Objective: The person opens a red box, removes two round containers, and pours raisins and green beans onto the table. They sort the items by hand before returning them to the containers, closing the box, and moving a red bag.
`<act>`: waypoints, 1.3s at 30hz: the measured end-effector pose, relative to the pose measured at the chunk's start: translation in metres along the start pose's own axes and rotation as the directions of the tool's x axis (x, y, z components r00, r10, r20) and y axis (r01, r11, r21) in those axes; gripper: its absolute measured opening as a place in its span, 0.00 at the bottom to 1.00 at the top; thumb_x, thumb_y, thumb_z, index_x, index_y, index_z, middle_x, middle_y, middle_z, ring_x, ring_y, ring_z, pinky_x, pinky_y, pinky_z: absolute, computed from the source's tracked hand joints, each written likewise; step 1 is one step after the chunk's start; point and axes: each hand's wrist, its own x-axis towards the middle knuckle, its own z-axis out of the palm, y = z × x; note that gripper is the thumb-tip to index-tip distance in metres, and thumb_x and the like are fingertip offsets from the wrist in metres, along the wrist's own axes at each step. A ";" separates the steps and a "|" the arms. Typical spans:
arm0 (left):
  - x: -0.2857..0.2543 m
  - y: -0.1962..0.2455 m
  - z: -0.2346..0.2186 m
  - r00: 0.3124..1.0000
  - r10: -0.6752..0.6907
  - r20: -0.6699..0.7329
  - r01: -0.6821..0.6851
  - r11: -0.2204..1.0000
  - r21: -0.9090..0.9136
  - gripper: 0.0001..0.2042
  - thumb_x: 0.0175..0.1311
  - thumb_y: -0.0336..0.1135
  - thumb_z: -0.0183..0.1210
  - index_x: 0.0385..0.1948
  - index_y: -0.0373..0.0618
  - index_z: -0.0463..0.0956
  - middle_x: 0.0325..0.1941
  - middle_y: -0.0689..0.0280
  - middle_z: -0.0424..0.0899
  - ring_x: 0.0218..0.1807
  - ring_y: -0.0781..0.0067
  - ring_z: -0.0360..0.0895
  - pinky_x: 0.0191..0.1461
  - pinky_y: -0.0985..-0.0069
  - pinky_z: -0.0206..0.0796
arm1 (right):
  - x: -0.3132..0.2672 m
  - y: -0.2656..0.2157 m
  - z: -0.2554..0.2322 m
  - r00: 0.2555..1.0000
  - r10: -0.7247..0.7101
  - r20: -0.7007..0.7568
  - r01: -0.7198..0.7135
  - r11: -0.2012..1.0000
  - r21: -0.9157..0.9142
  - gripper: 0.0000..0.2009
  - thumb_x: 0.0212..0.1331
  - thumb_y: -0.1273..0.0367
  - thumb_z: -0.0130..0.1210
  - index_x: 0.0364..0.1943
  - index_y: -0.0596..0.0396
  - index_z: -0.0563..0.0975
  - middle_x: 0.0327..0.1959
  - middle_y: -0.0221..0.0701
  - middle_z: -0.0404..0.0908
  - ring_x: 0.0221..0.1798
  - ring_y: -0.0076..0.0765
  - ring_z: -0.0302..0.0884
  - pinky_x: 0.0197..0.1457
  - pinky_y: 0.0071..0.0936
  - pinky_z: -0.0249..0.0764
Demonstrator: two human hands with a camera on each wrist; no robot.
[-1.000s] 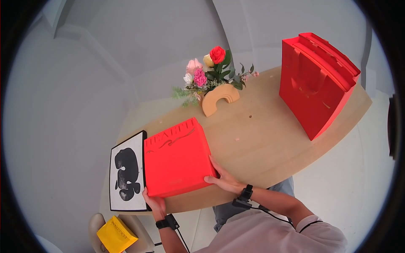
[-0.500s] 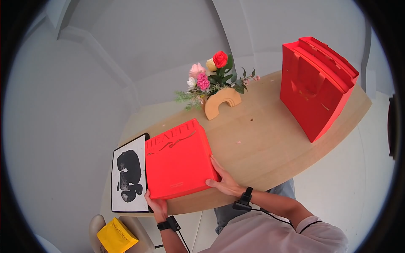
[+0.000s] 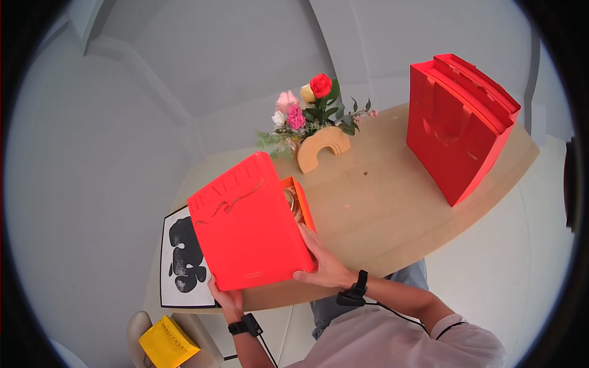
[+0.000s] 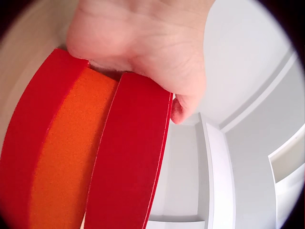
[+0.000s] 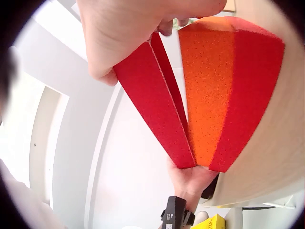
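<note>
The left grip (image 3: 229, 299) and right grip (image 3: 325, 265) both hold the red lid (image 3: 248, 227), which tilts over its box (image 5: 250, 90), right side raised higher than the left.

Lid (image 3: 251, 230) over box (image 3: 306, 207) on table (image 3: 380, 214); print (image 3: 184, 257) left, flowers (image 3: 300, 113) behind, bag (image 3: 454, 132) right; pouch (image 3: 169, 343) on chair (image 3: 205, 337).

Pale shirt (image 3: 399, 338), black wrist straps (image 3: 358, 286)

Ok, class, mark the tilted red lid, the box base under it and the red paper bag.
Red lid (image 3: 248, 227): head view, middle of its top face.
Box base (image 4: 63, 138): left wrist view, orange band of its side.
Red paper bag (image 3: 445, 153): head view, front face.
</note>
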 end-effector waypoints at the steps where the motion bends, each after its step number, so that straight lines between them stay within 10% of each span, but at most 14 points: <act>1: -0.003 0.005 0.003 1.000 -0.001 -0.002 0.001 1.000 0.005 0.27 0.77 0.54 0.48 0.66 0.44 0.73 0.67 0.65 0.80 0.70 0.65 0.74 0.73 0.61 0.63 | 0.001 -0.007 0.002 1.000 0.002 -0.001 -0.002 1.000 0.005 0.56 0.59 0.53 0.70 0.82 0.65 0.46 0.85 0.56 0.44 0.88 0.56 0.38 0.87 0.41 0.45; 10: -0.042 0.063 0.004 0.992 0.116 0.044 -0.115 0.993 -0.006 0.26 0.79 0.48 0.53 0.70 0.42 0.70 0.72 0.56 0.77 0.71 0.57 0.76 0.72 0.55 0.71 | 0.009 -0.051 0.000 0.997 0.040 0.069 -0.053 0.981 0.187 0.54 0.60 0.54 0.70 0.82 0.60 0.48 0.81 0.53 0.56 0.83 0.55 0.55 0.82 0.43 0.59; 18: -0.067 0.086 -0.038 0.957 -0.275 -0.087 0.281 0.958 0.058 0.23 0.77 0.40 0.57 0.69 0.40 0.70 0.68 0.51 0.81 0.64 0.51 0.83 0.59 0.47 0.83 | 0.024 -0.048 0.020 0.996 -0.056 0.071 0.049 0.994 0.096 0.54 0.59 0.52 0.70 0.81 0.63 0.48 0.67 0.57 0.71 0.70 0.60 0.73 0.73 0.43 0.72; 30: -0.042 0.098 -0.068 0.976 -0.021 -0.218 -0.011 0.989 -0.144 0.19 0.78 0.33 0.55 0.64 0.33 0.73 0.62 0.48 0.84 0.60 0.53 0.86 0.61 0.52 0.84 | 0.049 -0.059 0.050 0.959 0.102 0.265 -0.168 0.956 0.242 0.46 0.64 0.52 0.65 0.76 0.64 0.54 0.60 0.55 0.80 0.62 0.56 0.81 0.68 0.44 0.75; 39: -0.050 0.071 -0.112 0.983 -0.055 -0.173 0.006 0.963 -0.268 0.16 0.78 0.34 0.56 0.60 0.35 0.76 0.59 0.51 0.86 0.56 0.57 0.87 0.55 0.59 0.85 | 0.048 -0.031 0.038 0.923 -0.050 0.382 0.018 0.996 0.087 0.50 0.57 0.55 0.69 0.77 0.69 0.54 0.61 0.56 0.78 0.64 0.61 0.77 0.70 0.44 0.73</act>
